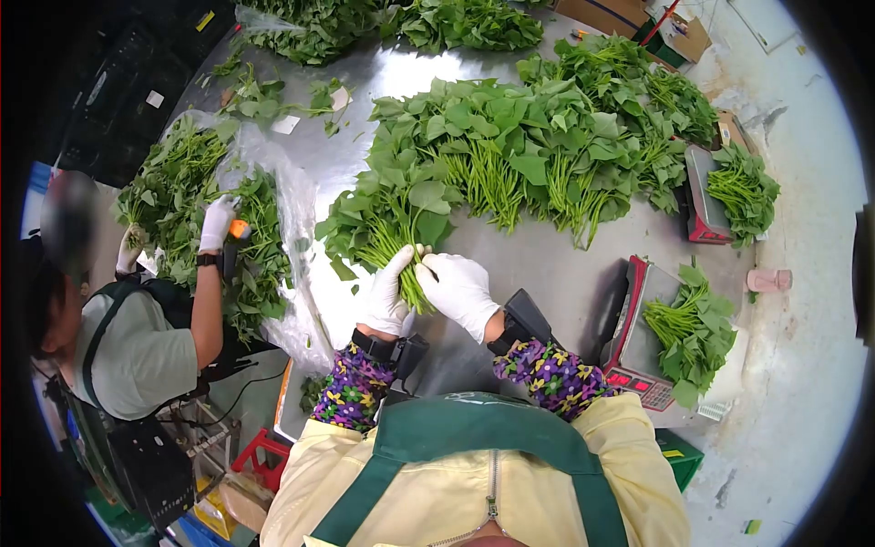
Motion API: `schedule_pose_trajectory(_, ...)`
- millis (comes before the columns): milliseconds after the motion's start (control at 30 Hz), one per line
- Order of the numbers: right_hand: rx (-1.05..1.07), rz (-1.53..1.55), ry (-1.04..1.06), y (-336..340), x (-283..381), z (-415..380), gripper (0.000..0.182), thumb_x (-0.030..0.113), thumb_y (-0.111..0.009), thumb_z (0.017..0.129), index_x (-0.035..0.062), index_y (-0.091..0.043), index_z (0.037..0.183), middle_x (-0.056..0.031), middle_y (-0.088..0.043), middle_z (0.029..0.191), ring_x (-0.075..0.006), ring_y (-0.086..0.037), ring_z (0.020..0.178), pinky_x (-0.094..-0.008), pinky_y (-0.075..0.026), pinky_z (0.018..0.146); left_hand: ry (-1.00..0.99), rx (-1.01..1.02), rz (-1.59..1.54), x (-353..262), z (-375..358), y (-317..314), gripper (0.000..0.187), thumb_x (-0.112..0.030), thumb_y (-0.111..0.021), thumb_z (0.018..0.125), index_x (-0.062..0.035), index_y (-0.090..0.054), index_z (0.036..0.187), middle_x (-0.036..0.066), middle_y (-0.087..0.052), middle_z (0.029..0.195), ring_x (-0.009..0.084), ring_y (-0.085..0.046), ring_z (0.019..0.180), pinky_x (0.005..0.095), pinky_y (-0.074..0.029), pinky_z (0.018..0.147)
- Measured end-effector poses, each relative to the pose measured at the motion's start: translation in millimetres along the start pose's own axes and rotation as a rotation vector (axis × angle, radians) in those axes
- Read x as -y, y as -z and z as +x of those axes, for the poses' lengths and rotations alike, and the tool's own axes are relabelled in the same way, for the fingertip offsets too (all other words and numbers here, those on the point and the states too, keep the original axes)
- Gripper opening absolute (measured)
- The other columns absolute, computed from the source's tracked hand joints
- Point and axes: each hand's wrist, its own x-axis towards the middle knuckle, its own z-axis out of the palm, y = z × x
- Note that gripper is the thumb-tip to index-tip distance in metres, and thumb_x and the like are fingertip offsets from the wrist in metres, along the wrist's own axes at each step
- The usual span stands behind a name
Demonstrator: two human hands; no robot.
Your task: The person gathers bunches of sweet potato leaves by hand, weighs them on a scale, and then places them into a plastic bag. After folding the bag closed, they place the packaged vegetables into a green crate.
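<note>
My left hand (390,294), in a white glove, is closed around the stems of a bunch of leafy greens (386,241). Its leaves point away from me and the cut stem ends stick out between my hands. My right hand (458,290), also gloved, is closed with thumb and fingertips at the same stems, from the right side. Whether it grips one stem or several is hidden. Just beyond lies a long row of bunched greens (510,146), stems toward me, on the metal table (538,260).
At right, a red scale (629,351) carries a bunch of greens (690,335); farther back another scale (706,196) holds one too. On the left, a co-worker (137,337) in white gloves handles greens over plastic sheeting (292,201). More greens (469,23) lie at the far edge.
</note>
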Motion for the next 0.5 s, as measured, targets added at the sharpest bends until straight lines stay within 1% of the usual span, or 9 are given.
schedule_pose_trajectory(67,-0.068,0.034,-0.016,5,1,-1,0.02,0.03,-0.057,0.087,0.0113,-0.064,0.084,-0.009,-0.063,0.082,-0.03,-0.062,0.077,-0.042,-0.049,0.068,-0.012,0.019,0.033,4,4,8,0.019,-0.01,-0.065,0.09,-0.0005,-0.062,0.107,0.009,-0.068,0.099,0.0183,-0.065,0.088,0.0318,-0.054,0.082)
schedule_pose_trajectory(133,-0.134,0.067,-0.036,6,1,-2,0.018,0.028,-0.059,0.088,0.0111,-0.064,0.084,-0.0089,-0.062,0.083,-0.0298,-0.062,0.075,-0.0405,-0.049,0.067,-0.134,-0.063,0.121,7,3,5,0.017,-0.008,-0.065,0.09,-0.0007,-0.062,0.105,0.007,-0.066,0.096,0.017,-0.065,0.085,0.0301,-0.054,0.078)
schedule_pose_trajectory(200,-0.262,0.274,-0.113,-1,-2,4,0.016,0.027,-0.062,0.086,0.0117,-0.064,0.086,-0.0074,-0.061,0.082,-0.0286,-0.061,0.074,-0.0391,-0.048,0.066,-0.143,-0.09,0.119,10,2,1,0.015,-0.007,-0.065,0.089,-0.0011,-0.062,0.103,0.006,-0.066,0.094,0.0159,-0.064,0.084,0.0285,-0.054,0.075)
schedule_pose_trajectory(233,-0.146,0.273,-0.145,-1,-3,6,0.015,0.026,-0.064,0.086,0.0106,-0.065,0.088,-0.0081,-0.062,0.082,-0.0281,-0.061,0.074,-0.0383,-0.048,0.067,-0.149,-0.108,0.079,11,3,0,0.015,-0.007,-0.065,0.089,-0.0011,-0.062,0.103,0.006,-0.066,0.094,0.0158,-0.064,0.084,0.0284,-0.054,0.075)
schedule_pose_trajectory(267,-0.148,0.276,-0.148,-2,-3,5,0.015,0.026,-0.064,0.086,0.0106,-0.065,0.088,-0.0081,-0.062,0.082,-0.0281,-0.061,0.074,-0.0383,-0.048,0.067,-0.154,-0.128,0.04,11,3,0,0.016,-0.007,-0.066,0.089,-0.0011,-0.062,0.103,0.006,-0.065,0.094,0.0157,-0.064,0.083,0.0284,-0.054,0.074)
schedule_pose_trajectory(333,-0.073,0.571,-0.2,-1,-1,6,0.019,0.027,-0.063,0.088,0.008,-0.064,0.09,-0.0095,-0.064,0.085,-0.027,-0.063,0.076,-0.0382,-0.048,0.068,-0.172,-0.13,0.081,8,-1,-4,0.016,-0.006,-0.066,0.089,-0.001,-0.062,0.103,0.005,-0.065,0.094,0.0159,-0.064,0.083,0.0285,-0.054,0.073)
schedule_pose_trajectory(433,-0.02,0.385,-0.165,-4,-9,6,0.024,0.028,-0.062,0.09,0.0045,-0.063,0.091,-0.0102,-0.065,0.085,-0.0227,-0.063,0.076,-0.0368,-0.048,0.068,-0.231,-0.148,0.165,10,-4,-10,0.015,-0.006,-0.066,0.088,-0.0002,-0.062,0.102,0.006,-0.065,0.094,0.0162,-0.063,0.081,0.0285,-0.053,0.071)
schedule_pose_trajectory(467,-0.015,0.384,-0.166,-8,-11,5,0.024,0.028,-0.062,0.09,0.0045,-0.063,0.091,-0.0102,-0.065,0.085,-0.0227,-0.063,0.076,-0.0368,-0.048,0.068,-0.229,-0.152,0.162,12,-5,-12,0.015,-0.006,-0.066,0.088,-0.0002,-0.062,0.102,0.006,-0.065,0.094,0.0162,-0.063,0.081,0.0285,-0.053,0.071)
schedule_pose_trajectory(500,-0.038,0.515,-0.206,-11,-10,6,0.024,0.027,-0.061,0.092,0.0032,-0.062,0.091,-0.0094,-0.064,0.083,-0.0204,-0.061,0.074,-0.0357,-0.048,0.067,-0.241,-0.183,0.129,12,-7,-16,0.015,-0.006,-0.065,0.089,-0.0005,-0.061,0.102,0.006,-0.065,0.093,0.0164,-0.063,0.081,0.0286,-0.053,0.071)
